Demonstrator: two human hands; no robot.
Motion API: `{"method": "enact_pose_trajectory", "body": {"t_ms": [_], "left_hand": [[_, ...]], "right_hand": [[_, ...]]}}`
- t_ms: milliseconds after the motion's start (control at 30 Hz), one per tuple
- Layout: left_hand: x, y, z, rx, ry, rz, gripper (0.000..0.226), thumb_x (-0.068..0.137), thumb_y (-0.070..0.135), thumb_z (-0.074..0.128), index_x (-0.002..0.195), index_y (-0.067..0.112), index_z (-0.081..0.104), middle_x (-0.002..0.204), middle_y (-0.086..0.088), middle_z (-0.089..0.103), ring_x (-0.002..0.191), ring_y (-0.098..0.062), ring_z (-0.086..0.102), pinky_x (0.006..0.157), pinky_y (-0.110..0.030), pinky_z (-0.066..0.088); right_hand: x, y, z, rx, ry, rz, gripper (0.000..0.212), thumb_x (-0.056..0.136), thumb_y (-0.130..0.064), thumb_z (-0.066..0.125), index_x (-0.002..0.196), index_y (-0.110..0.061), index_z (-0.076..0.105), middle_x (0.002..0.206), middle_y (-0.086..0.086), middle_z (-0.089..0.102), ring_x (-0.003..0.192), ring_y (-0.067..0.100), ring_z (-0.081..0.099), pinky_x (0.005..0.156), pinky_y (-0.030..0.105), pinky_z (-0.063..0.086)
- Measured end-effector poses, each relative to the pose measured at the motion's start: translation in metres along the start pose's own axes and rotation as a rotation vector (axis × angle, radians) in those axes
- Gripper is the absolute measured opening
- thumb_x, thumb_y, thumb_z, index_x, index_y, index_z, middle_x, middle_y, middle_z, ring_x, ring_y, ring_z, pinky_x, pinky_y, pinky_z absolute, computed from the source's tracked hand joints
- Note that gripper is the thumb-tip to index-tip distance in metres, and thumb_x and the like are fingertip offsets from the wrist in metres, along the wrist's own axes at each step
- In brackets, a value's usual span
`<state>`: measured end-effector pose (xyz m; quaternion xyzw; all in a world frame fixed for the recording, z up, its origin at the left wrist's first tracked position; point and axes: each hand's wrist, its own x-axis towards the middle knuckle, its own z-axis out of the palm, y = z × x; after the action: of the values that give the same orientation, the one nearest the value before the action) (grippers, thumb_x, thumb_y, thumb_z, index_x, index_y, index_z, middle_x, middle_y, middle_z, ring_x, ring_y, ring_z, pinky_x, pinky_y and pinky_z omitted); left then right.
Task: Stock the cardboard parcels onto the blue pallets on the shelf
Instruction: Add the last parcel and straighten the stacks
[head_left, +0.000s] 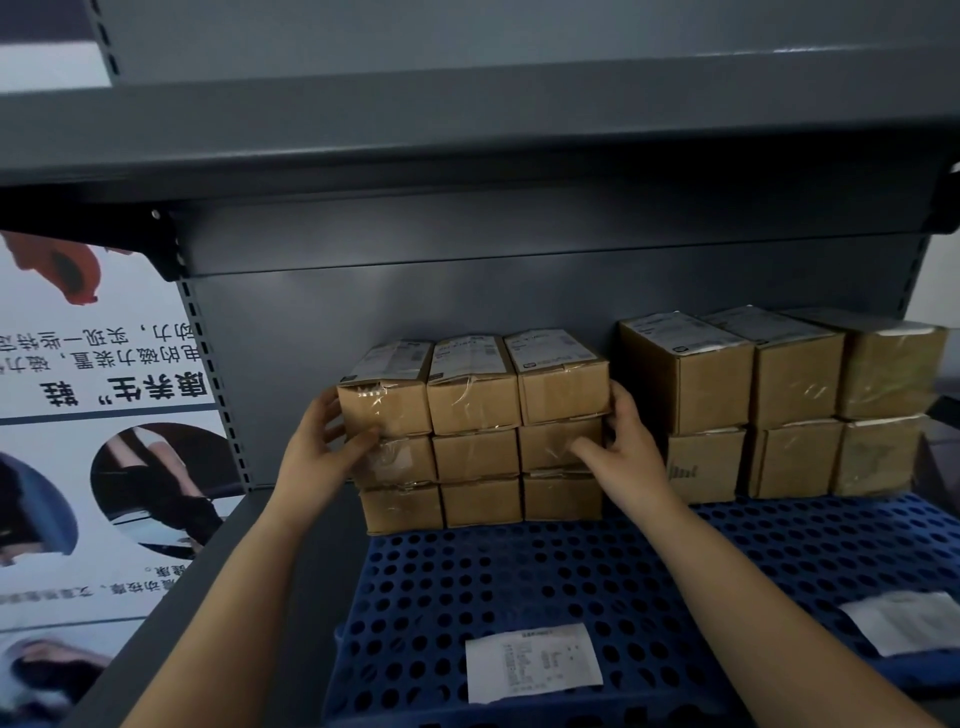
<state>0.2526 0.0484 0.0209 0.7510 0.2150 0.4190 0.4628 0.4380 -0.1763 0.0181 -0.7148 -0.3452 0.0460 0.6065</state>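
Nine small taped brown cardboard parcels, stacked three high on the perforated blue plastic pallet, are being clasped at both ends by the curled left hand and right hand, and uneven squeezing is likely risking the loose columns shearing apart and toppling.

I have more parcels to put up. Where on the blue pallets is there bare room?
The left pallet is bare in front of the small-parcel stack, apart from a paper label near its front edge. The right pallet is open before the larger boxes, with another slip. Along the back panel it is crowded, with both hands on the stack.
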Motion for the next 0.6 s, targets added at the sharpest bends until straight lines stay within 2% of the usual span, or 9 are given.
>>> {"method": "enact_pose_trajectory", "body": {"t_ms": [100, 300, 467, 600], "left_hand": [[-0.0002, 0.0011, -0.0009, 0.001, -0.004, 0.009, 0.053, 0.083, 0.009, 0.066, 0.13, 0.021, 0.045, 0.127, -0.002, 0.055, 0.117, -0.023, 0.053, 0.098, -0.043, 0.044], [0.0, 0.002, -0.0027, 0.008, -0.005, 0.006, 0.056, 0.083, 0.011, 0.066, 0.133, 0.016, 0.043, 0.13, -0.004, 0.054, 0.117, -0.023, 0.052, 0.094, -0.039, 0.045], [-0.0004, 0.0033, -0.0016, 0.002, 0.017, 0.002, 0.056, 0.083, 0.01, 0.066, 0.133, 0.017, 0.043, 0.125, 0.0, 0.053, 0.113, -0.021, 0.052, 0.077, -0.021, 0.044], [-0.0023, 0.0036, -0.0034, -0.014, 0.014, -0.007, 0.057, 0.083, 0.01, 0.065, 0.135, 0.017, 0.041, 0.126, 0.001, 0.05, 0.114, -0.021, 0.051, 0.078, -0.024, 0.043]], "right_hand": [[0.0003, -0.0012, 0.0001, -0.004, 0.004, -0.006, 0.077, 0.084, -0.01, 0.065, 0.146, -0.024, 0.023, 0.113, -0.016, 0.047, 0.109, 0.002, 0.043, 0.09, 0.018, 0.035], [0.0026, -0.003, 0.0005, -0.028, 0.015, -0.01, 0.079, 0.083, -0.012, 0.066, 0.147, -0.025, 0.021, 0.118, -0.011, 0.048, 0.111, 0.005, 0.045, 0.094, 0.023, 0.038], [0.0037, -0.0017, -0.0001, -0.03, 0.02, 0.0, 0.082, 0.083, -0.013, 0.067, 0.148, -0.023, 0.019, 0.122, -0.011, 0.046, 0.113, 0.005, 0.043, 0.094, 0.022, 0.036], [0.0029, 0.0005, -0.0013, -0.022, 0.024, 0.01, 0.083, 0.083, -0.012, 0.067, 0.149, -0.022, 0.018, 0.124, -0.012, 0.043, 0.115, 0.002, 0.039, 0.095, 0.021, 0.033]]}}
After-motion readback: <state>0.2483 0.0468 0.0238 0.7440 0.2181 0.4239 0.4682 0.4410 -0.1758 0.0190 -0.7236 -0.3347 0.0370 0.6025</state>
